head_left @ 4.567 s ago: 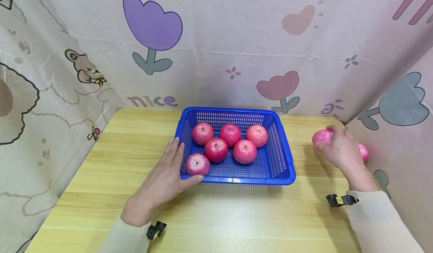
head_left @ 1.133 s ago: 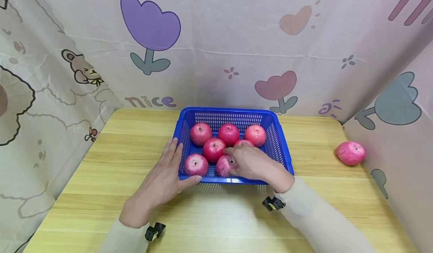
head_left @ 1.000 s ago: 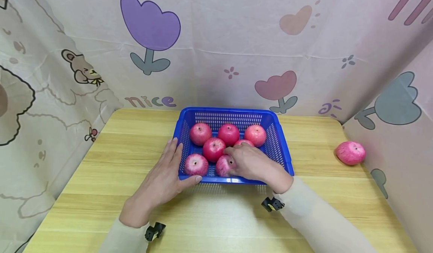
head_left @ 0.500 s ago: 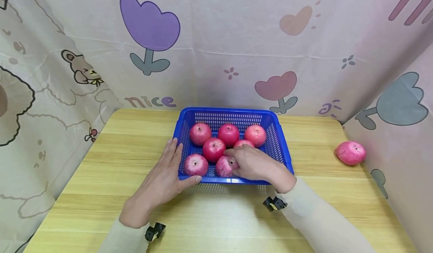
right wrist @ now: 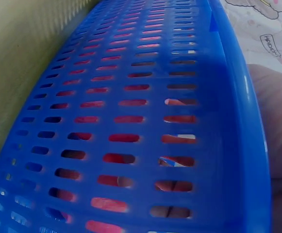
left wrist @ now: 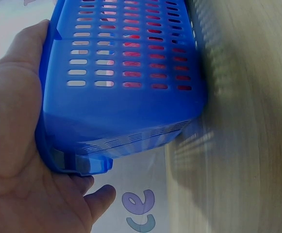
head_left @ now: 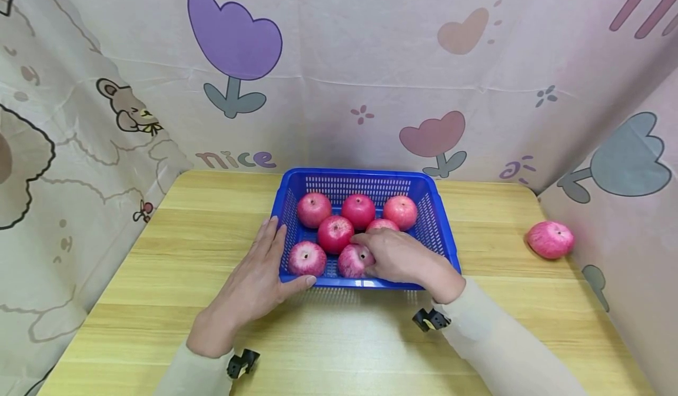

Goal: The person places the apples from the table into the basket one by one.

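A blue plastic basket [head_left: 439,231] sits on the table with several red apples in it. My left hand [head_left: 254,278] rests against its front left corner, fingers along the left rim and thumb on the front rim. In the left wrist view that palm [left wrist: 9,126] lies against the basket's rim. Inside the basket, my right hand [head_left: 399,258] holds a pinkish striped apple [head_left: 352,260] at the front, to the right of a pale-topped apple [head_left: 307,259]. The right hand partly covers another apple [head_left: 382,224] behind it. In the right wrist view the basket wall [right wrist: 213,136] hides its fingers.
One more apple [head_left: 551,239] lies at the right edge of the wooden table [head_left: 339,349]. Printed cloth [head_left: 339,49] hangs along the back and both sides of the table.
The right hand has carried an apple from the table's right side into the basket's front row. Over the last second it has barely moved. The left hand stays at the corner.
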